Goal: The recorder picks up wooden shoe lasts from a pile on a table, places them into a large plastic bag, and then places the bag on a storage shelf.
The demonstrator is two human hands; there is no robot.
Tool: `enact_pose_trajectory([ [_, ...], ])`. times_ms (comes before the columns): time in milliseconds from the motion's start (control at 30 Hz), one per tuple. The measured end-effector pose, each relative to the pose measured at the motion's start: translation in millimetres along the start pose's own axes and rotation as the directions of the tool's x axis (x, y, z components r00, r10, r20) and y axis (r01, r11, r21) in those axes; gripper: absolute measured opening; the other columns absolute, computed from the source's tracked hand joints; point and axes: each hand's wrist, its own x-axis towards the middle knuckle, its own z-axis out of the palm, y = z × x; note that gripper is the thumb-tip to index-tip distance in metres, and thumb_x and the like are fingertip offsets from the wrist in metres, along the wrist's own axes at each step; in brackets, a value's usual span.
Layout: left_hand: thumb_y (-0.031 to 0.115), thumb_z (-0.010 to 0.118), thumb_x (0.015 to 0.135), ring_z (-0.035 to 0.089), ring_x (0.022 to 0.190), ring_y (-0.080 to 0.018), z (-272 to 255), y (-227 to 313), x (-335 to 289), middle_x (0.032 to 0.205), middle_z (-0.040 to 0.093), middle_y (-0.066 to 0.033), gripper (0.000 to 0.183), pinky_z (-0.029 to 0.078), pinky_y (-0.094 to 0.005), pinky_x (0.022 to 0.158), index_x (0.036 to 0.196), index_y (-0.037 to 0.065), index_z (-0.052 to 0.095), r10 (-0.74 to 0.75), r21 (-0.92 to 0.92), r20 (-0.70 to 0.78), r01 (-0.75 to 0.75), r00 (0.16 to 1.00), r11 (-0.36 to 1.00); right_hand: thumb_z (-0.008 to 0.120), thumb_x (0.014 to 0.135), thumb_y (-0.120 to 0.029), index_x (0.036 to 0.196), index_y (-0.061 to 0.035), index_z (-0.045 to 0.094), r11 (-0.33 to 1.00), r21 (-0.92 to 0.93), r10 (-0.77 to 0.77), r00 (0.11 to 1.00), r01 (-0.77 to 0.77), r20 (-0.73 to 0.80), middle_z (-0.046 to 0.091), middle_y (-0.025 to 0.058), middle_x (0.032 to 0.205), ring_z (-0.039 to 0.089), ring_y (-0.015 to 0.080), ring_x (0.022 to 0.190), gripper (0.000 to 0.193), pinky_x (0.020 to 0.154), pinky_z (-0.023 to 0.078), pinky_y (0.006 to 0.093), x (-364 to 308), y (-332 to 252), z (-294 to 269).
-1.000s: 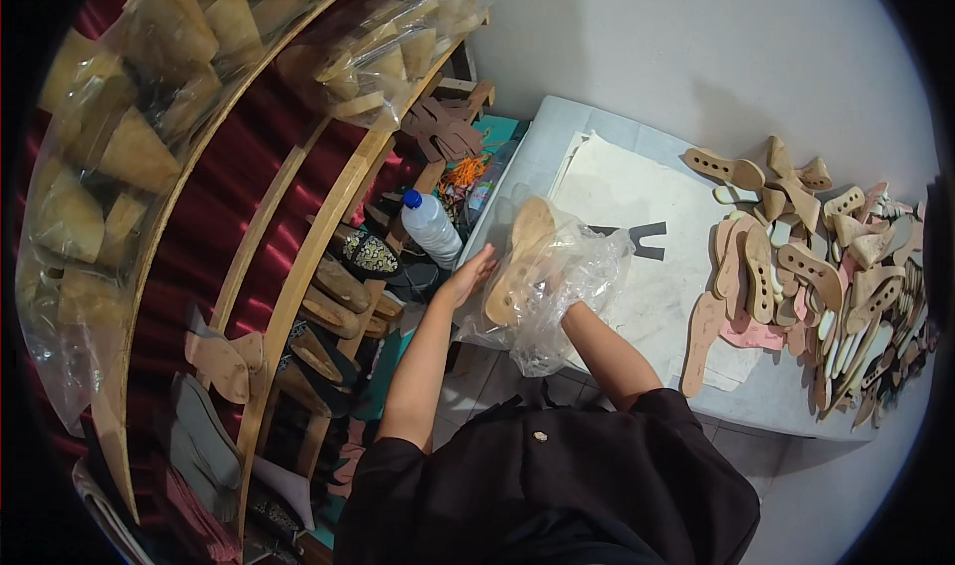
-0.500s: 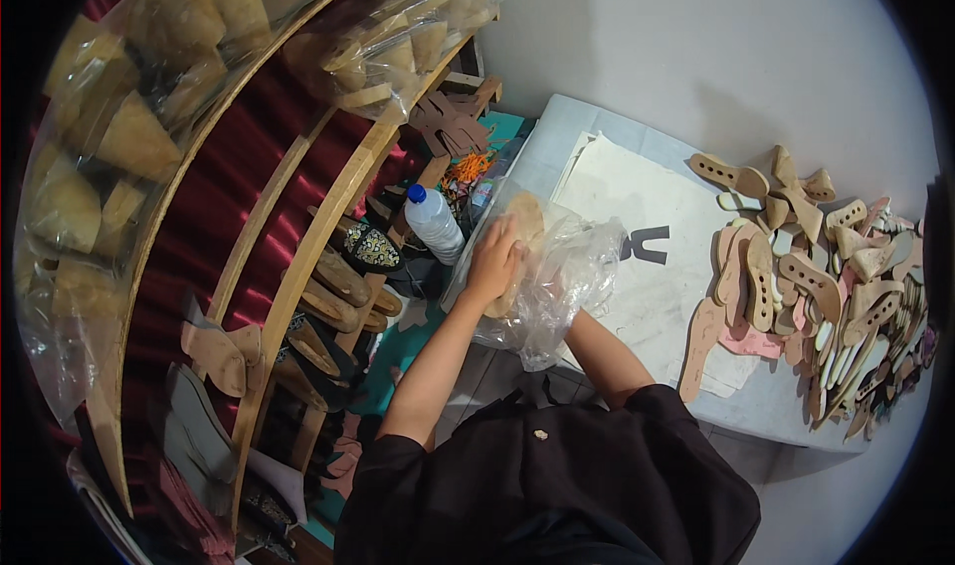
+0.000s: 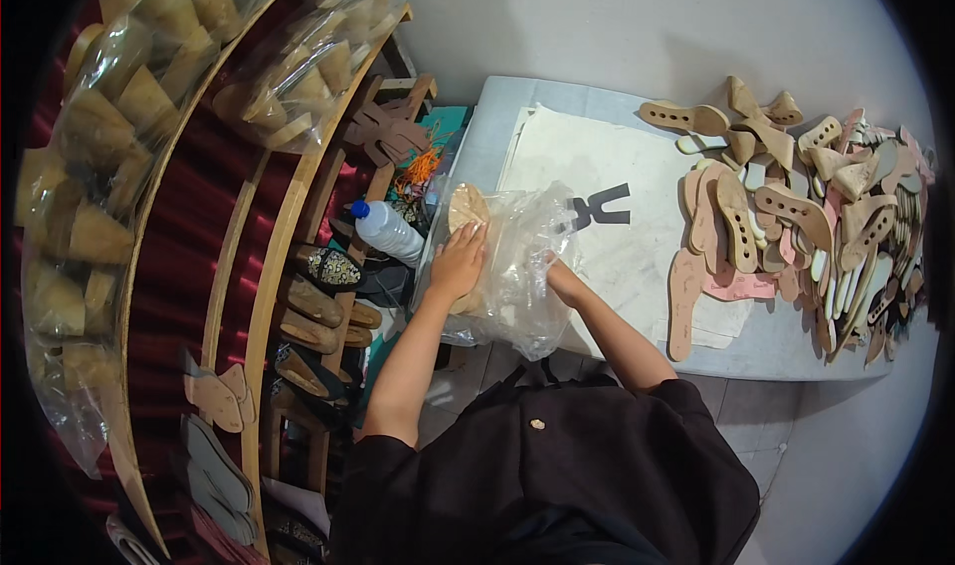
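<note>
Left hand shifted flat onto tan, round-ended sole, crinkled clear bag, right hand, grip unclear

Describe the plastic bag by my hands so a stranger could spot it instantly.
Find the pale table, then its near left corner. There, at your left hand and right hand, is a crumpled clear bag. Unlike the shelf bags full of wedges, it's over the table.
</note>
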Motion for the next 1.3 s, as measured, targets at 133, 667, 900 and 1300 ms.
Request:
enact_pose_trajectory([
  [133, 0.031, 0.037, 0.092, 0.027, 0.131, -0.0248, -1.4, -4.3, -1.6, 0.141, 0.033, -0.0050, 0.045, 0.022, -0.0576, 0.102, 0.135, 0.019, 0.036, 0.010, 0.004, -0.045, -0.010, 0.999, 1.000, 0.052, 0.085, -0.029, 0.133, -0.0050, 0.038, 0.984, 0.070, 0.153, 0.979, -0.163, 0.135, 0.048, 0.0096, 0.126, 0.049, 0.0179, 0.111, 0.056, 0.093, 0.034, 0.0345, -29.5, -25.5, -29.3],
  [667, 0.037, 0.045, 0.090, 0.016, 0.136, -0.0309, -86.3, 85.4, -18.9, 0.145, 0.023, -0.0144, 0.043, 0.009, -0.0567, 0.105, 0.128, 0.017, 0.049, -0.178, -0.038, -0.269, 0.174, 0.947, 0.984, 0.063, 0.075, -0.015, 0.126, -0.0016, 0.042, 0.977, -0.190, -0.183, 0.828, 0.094, -0.530, 0.055, 0.0129, 0.104, 0.055, 0.0180, 0.092, 0.057, 0.082, 0.043, 0.0296, -154.7, -73.6, -187.8],
  [900, 0.036, 0.052, 0.086, 0.011, 0.136, -0.0331, -109.8, 224.1, -25.5, 0.147, 0.018, -0.0164, 0.048, 0.002, -0.0535, 0.106, 0.130, 0.016, 0.047, -0.056, -0.118, -0.471, 0.000, 0.880, 0.993, 0.070, 0.062, -0.019, 0.127, -0.0071, 0.039, 0.696, -0.665, -0.493, 0.494, -0.271, -0.716, 0.043, 0.0176, 0.121, 0.040, 0.0347, 0.112, 0.073, 0.095, 0.032, 0.0439, -188.5, -61.5, -265.7],
  [1300, 0.035, 0.060, 0.079, 0.039, 0.122, -0.0280, 39.8, 369.2, 33.7, 0.131, 0.043, -0.0114, 0.047, 0.013, -0.0595, 0.102, 0.120, 0.014, 0.053, 0.310, -0.284, -0.071, -0.318, 0.948, 0.905, 0.070, 0.065, -0.026, 0.137, -0.0172, 0.023, 0.585, -0.535, -0.605, 0.112, -0.609, -0.789, 0.026, 0.0174, 0.137, 0.021, 0.0358, 0.129, 0.087, 0.098, 0.012, 0.0669, -236.2, -149.0, -432.6],
])
